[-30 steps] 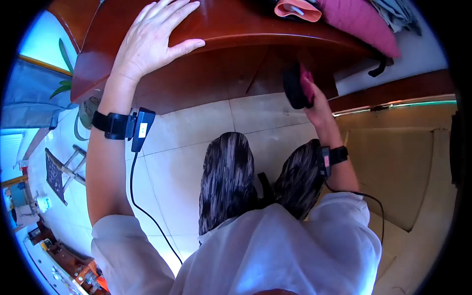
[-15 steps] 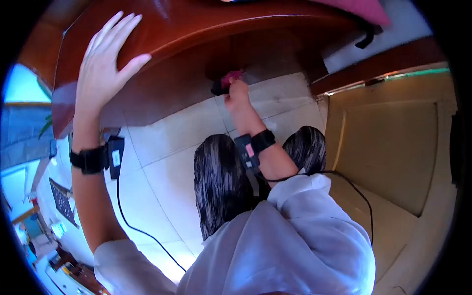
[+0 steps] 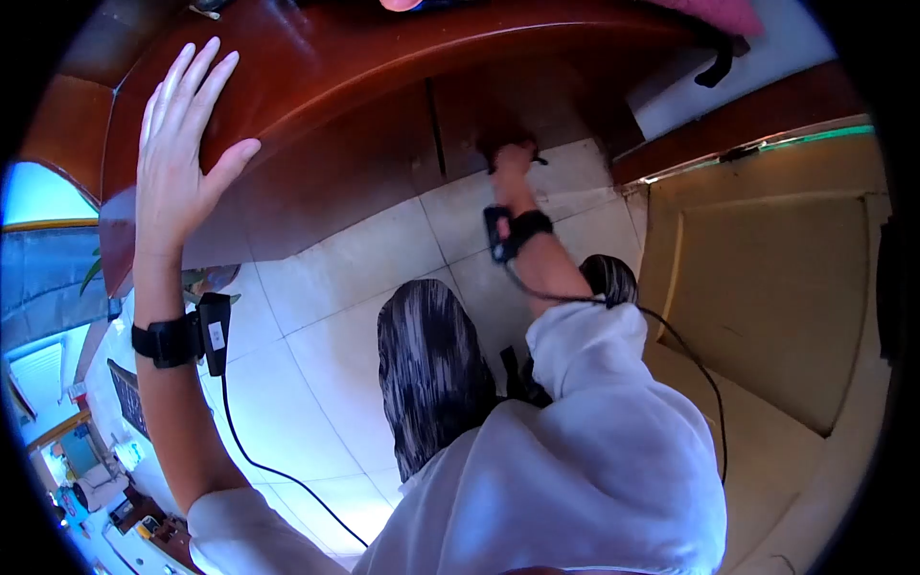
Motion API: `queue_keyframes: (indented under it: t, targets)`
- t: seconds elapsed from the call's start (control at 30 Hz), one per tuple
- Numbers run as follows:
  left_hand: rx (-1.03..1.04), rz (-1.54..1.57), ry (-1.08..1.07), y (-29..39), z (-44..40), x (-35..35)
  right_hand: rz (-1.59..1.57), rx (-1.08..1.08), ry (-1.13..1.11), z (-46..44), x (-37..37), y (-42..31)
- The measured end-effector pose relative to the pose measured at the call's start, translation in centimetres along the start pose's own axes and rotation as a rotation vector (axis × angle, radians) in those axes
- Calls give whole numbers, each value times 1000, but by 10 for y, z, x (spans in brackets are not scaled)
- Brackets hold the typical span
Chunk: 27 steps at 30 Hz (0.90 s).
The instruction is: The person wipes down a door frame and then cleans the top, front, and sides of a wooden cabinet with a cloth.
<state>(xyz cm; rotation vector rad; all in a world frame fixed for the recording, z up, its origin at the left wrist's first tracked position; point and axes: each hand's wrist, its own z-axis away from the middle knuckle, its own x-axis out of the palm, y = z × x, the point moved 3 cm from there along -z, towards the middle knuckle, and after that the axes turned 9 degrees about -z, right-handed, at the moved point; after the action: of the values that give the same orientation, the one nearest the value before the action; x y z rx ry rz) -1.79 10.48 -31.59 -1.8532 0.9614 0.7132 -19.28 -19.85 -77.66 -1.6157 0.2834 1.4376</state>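
Observation:
My left hand [image 3: 177, 158] lies flat on the glossy red-brown wooden furniture [image 3: 383, 62], near its curved front edge, fingers spread and holding nothing. Low down under that edge, my right hand [image 3: 515, 158] is closed against the dark lower front of the furniture, just above the floor tiles. A small dark bit of something sticks out beside its fingers; the rest of what it grips is hidden and blurred. Both wrists wear black straps with small devices and cables.
A pink cloth [image 3: 719, 13] hangs over the furniture's edge at the upper right. A beige panelled door [image 3: 767, 287] stands on the right. My knees [image 3: 431, 369] are above the pale tiled floor [image 3: 335, 345]. A dark folding stool [image 3: 127, 398] is at the left.
My right hand, earlier holding a black and pink object out at the right, went left along the lower front, then partly back right. My left hand slid left and toward me, still flat.

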Motion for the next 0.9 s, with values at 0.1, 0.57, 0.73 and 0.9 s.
queue_keyframes:
  t: [0.1,0.57,0.73,0.9]
  targets:
    - [7,10,0,0,0,-3,-1069,224,97,74,-16,-114]
    - [-270,63,150,-14,9,-20,-1849,113,-465,202,-276,-199]
    - [-496,53,302,-23,15,-21,-1874,17,-469,207,-298,-207]
    - [-527,40,293,-21,15,-24,-1734,37,-473,220,-318,-244]
